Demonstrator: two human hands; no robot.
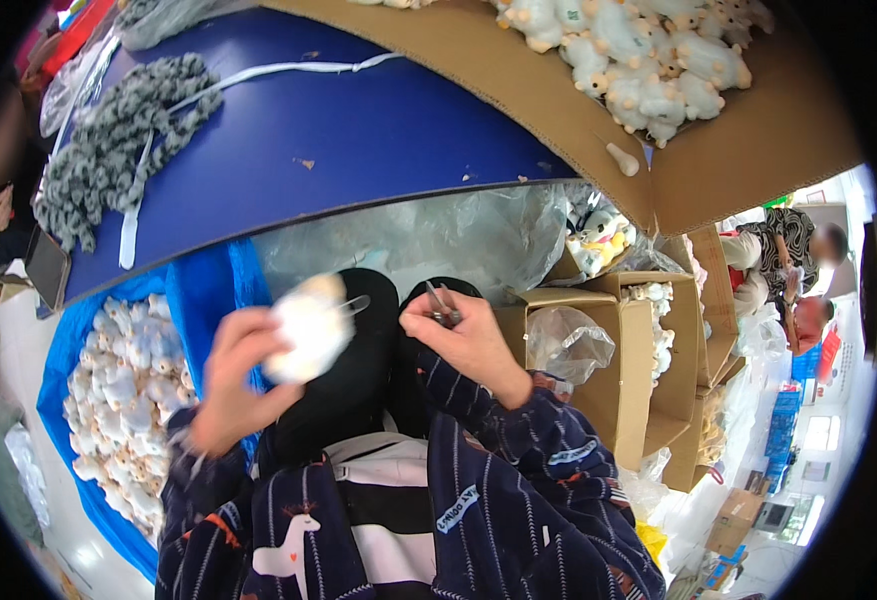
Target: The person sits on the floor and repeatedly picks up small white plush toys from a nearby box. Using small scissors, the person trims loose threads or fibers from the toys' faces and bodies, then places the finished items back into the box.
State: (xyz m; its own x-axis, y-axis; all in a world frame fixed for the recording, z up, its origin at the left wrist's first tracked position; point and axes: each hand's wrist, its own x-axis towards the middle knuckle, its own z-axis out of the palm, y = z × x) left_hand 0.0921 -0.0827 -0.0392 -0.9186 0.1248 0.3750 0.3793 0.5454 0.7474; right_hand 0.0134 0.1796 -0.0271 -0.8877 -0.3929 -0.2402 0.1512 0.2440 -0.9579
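Over my lap, my left hand (236,372) is closed on a small white plush toy (308,332), which is smeared by motion. A thin metal loop (357,304) sticks out at the toy's right side; whether it is fixed to the toy I cannot tell. To the right, apart from the toy, my right hand (475,342) grips a small metal tool with pointed tips, apparently thread snips (442,303). The fingers hide most of that tool, and its tips point up and away from me.
A blue sack (220,300) full of white plush toys stands at my left. Ahead, the blue table (338,130) bears a grey fuzzy heap (128,125), a phone (48,268) and a large cardboard box (518,75) of plush toys. Open cartons (638,385) stand right; people (793,250) are beyond.
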